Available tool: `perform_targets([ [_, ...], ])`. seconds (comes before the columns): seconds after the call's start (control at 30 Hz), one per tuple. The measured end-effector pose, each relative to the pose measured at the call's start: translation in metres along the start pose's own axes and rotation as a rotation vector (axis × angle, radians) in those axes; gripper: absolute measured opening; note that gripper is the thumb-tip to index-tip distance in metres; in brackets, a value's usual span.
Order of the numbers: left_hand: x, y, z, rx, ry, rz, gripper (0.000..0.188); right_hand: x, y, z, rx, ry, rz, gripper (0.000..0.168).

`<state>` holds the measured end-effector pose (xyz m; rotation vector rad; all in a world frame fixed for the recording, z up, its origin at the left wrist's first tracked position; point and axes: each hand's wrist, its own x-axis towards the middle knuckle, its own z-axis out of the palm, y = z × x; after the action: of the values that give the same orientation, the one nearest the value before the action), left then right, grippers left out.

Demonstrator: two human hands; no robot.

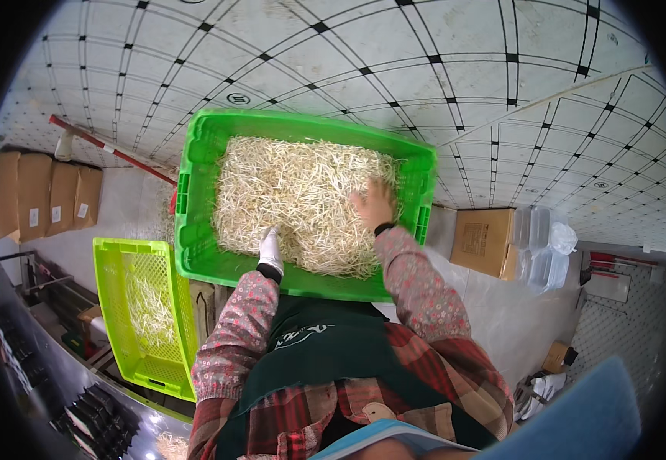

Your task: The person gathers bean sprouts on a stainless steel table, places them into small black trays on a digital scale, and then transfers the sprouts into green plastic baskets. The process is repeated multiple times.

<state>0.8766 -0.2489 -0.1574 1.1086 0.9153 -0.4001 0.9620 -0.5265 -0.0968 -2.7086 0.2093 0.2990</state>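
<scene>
Before me is a large green plastic crate [304, 119] holding a thick layer of bean sprouts [298, 195]. My left hand [271, 248], in a white glove, reaches over the near wall. Its fingertips touch or sink into the sprouts beside a small hollow, and its grip is hidden. On the right side of the crate, my bare right hand [376, 205] lies on the sprouts with its fingers apart. No bunch of sprouts shows in it.
Left of me, a yellow-green crate [103, 299] contains some sprouts. Cardboard boxes [37, 195] line the far left, near a red pole [111, 150]. At right stand a carton [479, 238] and clear plastic containers [540, 230]. A tiled wall [287, 80] rises behind the green crate.
</scene>
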Motion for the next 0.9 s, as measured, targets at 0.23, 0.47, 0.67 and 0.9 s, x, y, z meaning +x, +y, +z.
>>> perform_targets([
  [0.23, -0.001, -0.022, 0.015, 0.001, 0.138, -0.045, 0.072, -0.037, 0.03, -0.027, 0.138, 0.078, -0.369, 0.064],
  [0.47, -0.002, -0.034, 0.031, -0.062, 0.211, 0.039, 0.07, -0.011, 0.034, -0.015, 0.038, -0.015, -0.056, 0.066],
  [0.67, 0.013, -0.065, 0.03, -0.06, 0.226, -0.055, 0.053, -0.094, 0.036, -0.014, 0.152, -0.036, -0.267, 0.07],
  [0.9, 0.059, -0.076, 0.013, -0.176, 0.217, 0.03, 0.033, -0.085, 0.011, -0.024, -0.001, -0.213, -0.01, 0.108],
])
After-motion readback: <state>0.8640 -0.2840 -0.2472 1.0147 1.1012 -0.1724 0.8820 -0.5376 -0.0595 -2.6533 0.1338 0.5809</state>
